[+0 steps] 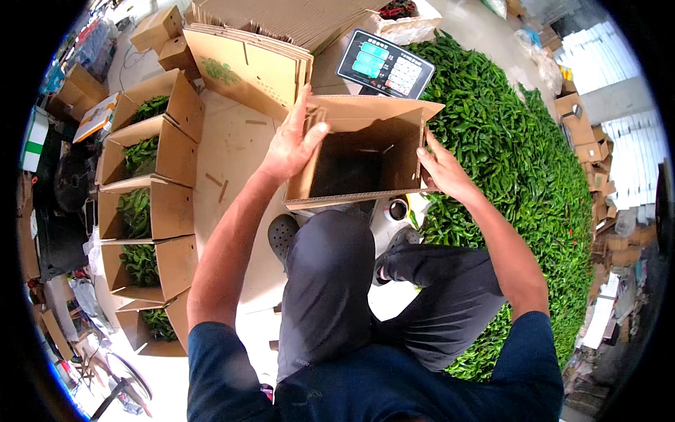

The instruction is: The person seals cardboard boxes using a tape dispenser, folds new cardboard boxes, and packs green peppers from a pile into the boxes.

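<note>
An open cardboard box (pixel 365 202) is held between my two hands, in front of my knees. Its top faces me and the inside is dark, with no contents visible. My left hand (pixel 292 144) presses against the box's left wall, fingers stretched along the outside and thumb at the rim. On the opposite wall, my right hand (pixel 444 171) grips the edge with its thumb at the rim. Just behind the box stands a digital scale display (pixel 385 65) with lit screens. What lies under the box is mostly hidden.
A big heap of green chili peppers (pixel 506 162) spreads along my right. To my left runs a row of open cardboard boxes (pixel 176 211) with green peppers inside. Flattened cartons (pixel 246 67) stand upright behind my left hand. A dark-filled cup (pixel 398 209) sits near my right foot.
</note>
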A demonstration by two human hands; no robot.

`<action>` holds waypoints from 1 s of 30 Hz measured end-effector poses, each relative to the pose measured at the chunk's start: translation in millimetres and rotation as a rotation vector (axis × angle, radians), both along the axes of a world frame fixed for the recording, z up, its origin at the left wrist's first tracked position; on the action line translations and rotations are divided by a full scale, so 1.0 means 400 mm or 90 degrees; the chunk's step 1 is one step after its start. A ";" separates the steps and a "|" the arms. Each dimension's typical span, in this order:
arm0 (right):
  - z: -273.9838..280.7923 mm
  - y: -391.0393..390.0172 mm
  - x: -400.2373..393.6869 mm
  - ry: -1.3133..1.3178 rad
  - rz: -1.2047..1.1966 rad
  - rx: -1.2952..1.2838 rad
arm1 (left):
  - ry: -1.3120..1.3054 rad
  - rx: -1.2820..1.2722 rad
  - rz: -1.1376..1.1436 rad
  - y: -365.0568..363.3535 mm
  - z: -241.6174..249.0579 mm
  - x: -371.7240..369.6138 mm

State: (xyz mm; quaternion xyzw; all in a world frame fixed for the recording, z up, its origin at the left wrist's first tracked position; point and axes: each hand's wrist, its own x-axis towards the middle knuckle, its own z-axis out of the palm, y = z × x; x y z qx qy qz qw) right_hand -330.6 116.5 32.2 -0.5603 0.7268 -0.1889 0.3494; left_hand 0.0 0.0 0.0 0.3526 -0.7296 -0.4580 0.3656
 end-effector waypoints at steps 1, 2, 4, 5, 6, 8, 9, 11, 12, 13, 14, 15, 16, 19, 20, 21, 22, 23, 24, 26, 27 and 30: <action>0.014 0.005 0.002 -0.079 -0.004 0.045 | -0.109 -0.098 0.044 0.016 0.020 -0.009; 0.035 0.014 0.007 -0.158 -0.008 0.091 | -0.219 -0.194 0.086 0.030 0.027 -0.021; 0.041 0.010 0.041 0.010 0.119 0.180 | -0.287 -0.309 0.146 0.035 -0.013 -0.037; 0.030 -0.004 0.029 0.094 0.210 0.203 | -0.296 -0.332 0.164 0.025 -0.014 -0.045; 0.041 -0.011 0.031 0.150 0.295 0.112 | -0.305 -0.340 0.168 0.019 -0.012 -0.048; 0.041 -0.003 0.030 0.061 0.234 0.181 | -0.331 -0.340 0.159 0.033 -0.017 -0.039; 0.069 -0.005 0.043 0.027 0.196 0.234 | -0.338 -0.368 0.152 0.030 -0.012 -0.035; 0.093 -0.002 0.048 -0.006 0.164 0.270 | -0.352 -0.421 0.141 0.028 0.005 -0.015; 0.086 0.005 0.036 -0.008 0.174 0.256 | -0.319 -0.452 0.138 0.033 0.008 -0.005; 0.087 0.011 0.027 -0.009 0.184 0.241 | -0.306 -0.449 0.089 0.034 -0.001 0.012; 0.099 0.030 0.021 -0.001 0.213 0.216 | -0.293 -0.446 0.043 0.031 -0.014 0.035; 0.135 0.058 0.060 0.060 0.228 0.143 | -0.279 -0.443 -0.004 0.030 -0.026 0.054; 0.108 0.081 0.085 0.181 0.206 0.041 | -0.298 -0.435 -0.040 0.037 -0.036 0.069; 0.053 0.106 0.123 0.329 0.080 -0.282 | -0.310 -0.351 -0.103 0.070 -0.050 0.093; 0.052 0.089 0.123 0.340 0.069 -0.326 | -0.285 -0.288 -0.090 0.072 -0.049 0.093; 0.054 0.069 0.116 0.353 0.062 -0.369 | -0.260 -0.222 -0.075 0.073 -0.048 0.093; 0.038 0.053 0.101 0.351 0.047 -0.302 | -0.191 -0.093 -0.057 0.058 -0.042 0.092; 0.029 0.034 0.096 0.324 0.012 -0.259 | -0.087 0.028 -0.057 0.039 -0.044 0.097; 0.021 0.016 0.101 0.296 -0.025 -0.216 | 0.016 0.151 -0.058 0.019 -0.046 0.104; -0.020 -0.026 0.097 0.251 -0.081 -0.131 | 0.095 0.264 0.048 0.028 -0.007 0.085; -0.076 -0.039 0.086 0.242 -0.120 -0.085 | 0.092 0.215 0.048 0.031 -0.026 0.077; -0.128 -0.057 0.092 0.204 -0.163 -0.115 | -0.046 -0.039 0.107 0.062 -0.091 0.057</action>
